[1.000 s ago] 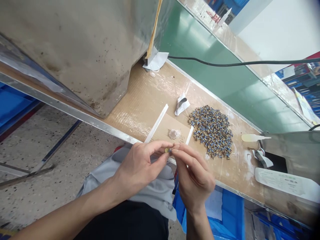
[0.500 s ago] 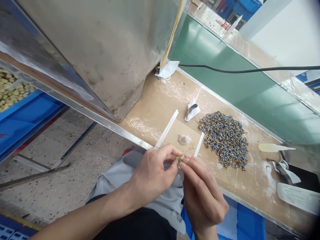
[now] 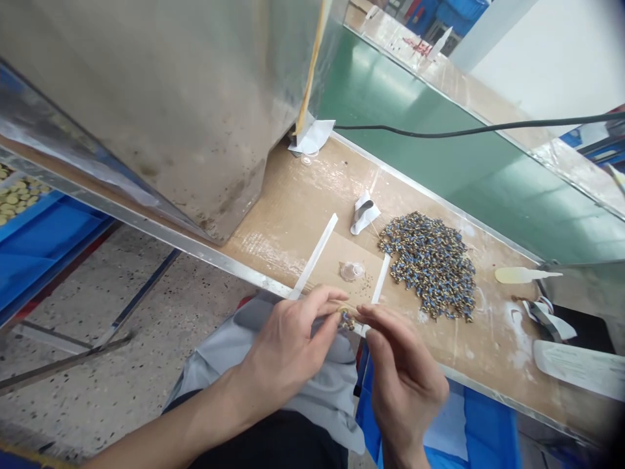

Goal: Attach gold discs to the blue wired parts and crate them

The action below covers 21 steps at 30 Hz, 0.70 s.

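My left hand point(image 3: 288, 348) pinches a tiny blue and brass part point(image 3: 346, 318) between thumb and forefinger, just over the bench's near edge. My right hand point(image 3: 403, 378) sits close beside it, fingers pressed together, tips pointing at the part; I cannot make out whether they hold anything. A heap of several like blue and brass parts point(image 3: 430, 264) lies on the brown bench top point(image 3: 297, 208), a hand's width beyond my right hand.
A small clear dish point(image 3: 351, 270), two white strips point(image 3: 315, 255), a curled white scrap point(image 3: 364, 213) and a glue nozzle point(image 3: 520, 275) lie on the bench. A large metal housing point(image 3: 170, 98) rises at left, a green belt point(image 3: 439, 150) behind. Blue bins point(image 3: 43, 228) stand below.
The small part now shows at my left fingertips and my right fingers have drawn slightly away from it. The view has shifted a little.
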Motion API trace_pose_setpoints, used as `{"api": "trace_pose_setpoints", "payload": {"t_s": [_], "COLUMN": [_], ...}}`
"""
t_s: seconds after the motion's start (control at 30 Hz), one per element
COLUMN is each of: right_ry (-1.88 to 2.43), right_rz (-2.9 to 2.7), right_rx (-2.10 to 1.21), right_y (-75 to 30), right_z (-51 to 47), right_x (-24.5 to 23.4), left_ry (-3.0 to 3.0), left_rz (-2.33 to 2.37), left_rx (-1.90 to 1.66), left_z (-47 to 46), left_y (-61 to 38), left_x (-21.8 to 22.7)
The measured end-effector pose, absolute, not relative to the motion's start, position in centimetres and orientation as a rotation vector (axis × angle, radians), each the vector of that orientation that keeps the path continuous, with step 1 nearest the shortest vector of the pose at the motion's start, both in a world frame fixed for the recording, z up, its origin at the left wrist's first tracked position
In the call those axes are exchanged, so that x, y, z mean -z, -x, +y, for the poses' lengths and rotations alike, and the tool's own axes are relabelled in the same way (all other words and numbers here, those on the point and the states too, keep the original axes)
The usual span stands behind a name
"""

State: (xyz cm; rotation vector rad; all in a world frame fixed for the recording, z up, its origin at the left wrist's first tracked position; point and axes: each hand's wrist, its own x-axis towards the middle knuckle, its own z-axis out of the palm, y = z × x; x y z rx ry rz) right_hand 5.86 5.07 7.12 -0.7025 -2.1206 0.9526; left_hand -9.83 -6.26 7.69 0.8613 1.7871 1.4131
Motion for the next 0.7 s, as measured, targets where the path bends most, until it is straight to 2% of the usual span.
{"api": "trace_pose_setpoints", "payload": {"t_s": [0.1, 0.2, 0.37, 0.7], "right_ry": [0.888, 0.837, 0.819, 0.811], "right_rz": [-2.071, -2.056, -1.977, -1.723], "right_rx": [-1.177, -1.342, -1.43, -1.62], "right_y": [-6.0, -6.3, -7.4, -9.5], "right_z": [5.5, 5.8, 6.1, 5.7], "right_x": [-7.4, -7.3, -6.7, -6.1], "left_ry": [-0.92, -0.974, -1.051, -1.35], "left_rz": [1.778, 1.781, 1.789, 1.922], "left_rx": [-1.34, -1.325, -1.29, -1.001], "left_z": [-6.3, -6.3, -5.9, -5.9], "left_y": [9.7, 9.4, 8.8, 7.5], "left_x": [-7.7, -7.8, -7.7, -6.8]}}
